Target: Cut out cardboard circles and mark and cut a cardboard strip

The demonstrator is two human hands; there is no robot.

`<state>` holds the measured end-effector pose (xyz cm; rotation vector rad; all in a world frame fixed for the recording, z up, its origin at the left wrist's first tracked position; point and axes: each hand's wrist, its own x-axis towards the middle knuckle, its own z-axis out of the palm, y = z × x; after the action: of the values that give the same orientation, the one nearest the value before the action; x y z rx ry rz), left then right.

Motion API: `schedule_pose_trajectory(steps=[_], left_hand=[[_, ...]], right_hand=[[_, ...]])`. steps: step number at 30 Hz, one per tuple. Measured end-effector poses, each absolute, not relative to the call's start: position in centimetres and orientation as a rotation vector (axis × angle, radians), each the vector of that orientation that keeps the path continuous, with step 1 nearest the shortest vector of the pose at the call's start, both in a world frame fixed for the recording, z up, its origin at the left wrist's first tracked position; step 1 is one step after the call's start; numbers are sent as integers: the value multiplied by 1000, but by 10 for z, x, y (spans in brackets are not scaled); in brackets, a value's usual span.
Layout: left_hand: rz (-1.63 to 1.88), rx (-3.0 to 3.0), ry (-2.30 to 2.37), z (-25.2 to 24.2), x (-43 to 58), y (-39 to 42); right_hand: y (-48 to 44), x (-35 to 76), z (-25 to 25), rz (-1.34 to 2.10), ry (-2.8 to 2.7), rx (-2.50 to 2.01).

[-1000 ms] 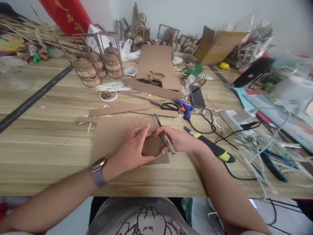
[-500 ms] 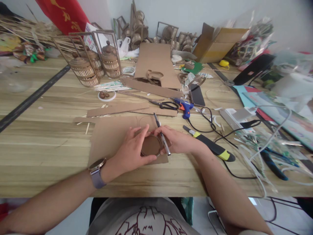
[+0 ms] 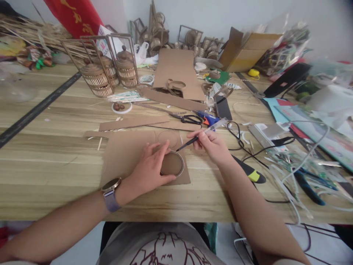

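Observation:
A round ring point(image 3: 182, 166) lies flat on a brown cardboard sheet point(image 3: 124, 154). My left hand point(image 3: 147, 171) holds it down from the left, the thumb at its near edge and the fingers at its far edge. My right hand point(image 3: 209, 145) grips a pen point(image 3: 190, 142) between thumb and fingers. The pen slants, its dark tip at the ring's far rim and its clear end up over the glue gun point(image 3: 210, 119). Behind the ring, a faint drawn circle shows on the cardboard.
Cardboard strips point(image 3: 132, 123) and black-handled scissors point(image 3: 191, 119) lie behind the sheet. A yellow-black utility knife point(image 3: 252, 173) is partly under my right forearm. Cables and pliers point(image 3: 309, 187) are to the right. Slatted lanterns point(image 3: 96, 79) stand back left; a cardboard box point(image 3: 253, 49) back right.
My right hand has moved right, off the ring's side, and turned the pen so that its tip points at the ring's far rim. My left hand stays at the ring.

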<state>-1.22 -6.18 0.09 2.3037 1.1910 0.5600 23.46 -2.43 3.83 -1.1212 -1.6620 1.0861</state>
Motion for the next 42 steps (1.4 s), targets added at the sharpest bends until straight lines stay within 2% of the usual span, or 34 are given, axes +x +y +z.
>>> schedule_pose_trajectory(steps=[17,31,42], left_hand=[[554,2369,1199,1,-11,-63],[535,2343,1185,4,-11,-63],[572,2360,1201,0,-12,-63]], right_hand=[[-39,205,36,1266,-2007,-1092],[-33,224,45,904,-2057,-1186],[-41,211,46,972,-2139,-1111]])
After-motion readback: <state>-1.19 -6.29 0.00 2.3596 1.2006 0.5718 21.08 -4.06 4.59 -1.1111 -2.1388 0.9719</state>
